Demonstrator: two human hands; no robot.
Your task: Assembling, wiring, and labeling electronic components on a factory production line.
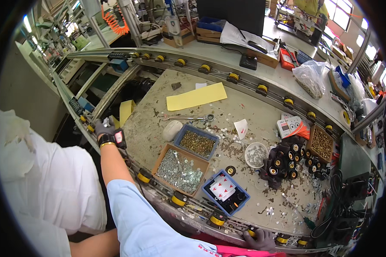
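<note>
My left hand (pixel 104 131), in a dark glove with a strapped device at the wrist, reaches to the left end of the bench. Its fingers are closed around a small silvery piece that I cannot make out, near a folded yellow sheet (pixel 126 112). At the near edge, my right hand (pixel 260 240), also gloved, has its fingers curled over the roller rail (pixel 240 226) beside a yellow-and-black roller (pixel 251 231). Between the hands stand a cardboard box of silvery metal parts (pixel 179 170), a blue bin of brassy parts (pixel 197 142) and a blue bin with a white card (pixel 222 188).
A wrench (pixel 184 118) and a long yellow sheet (pixel 196 97) lie on the worn bench. To the right are a white tub (pixel 256 155), black knobs with brass centres (pixel 286 159), a box of brass parts (pixel 320 144) and cables (pixel 333 201). A person in white (pixel 60 184) is close at left.
</note>
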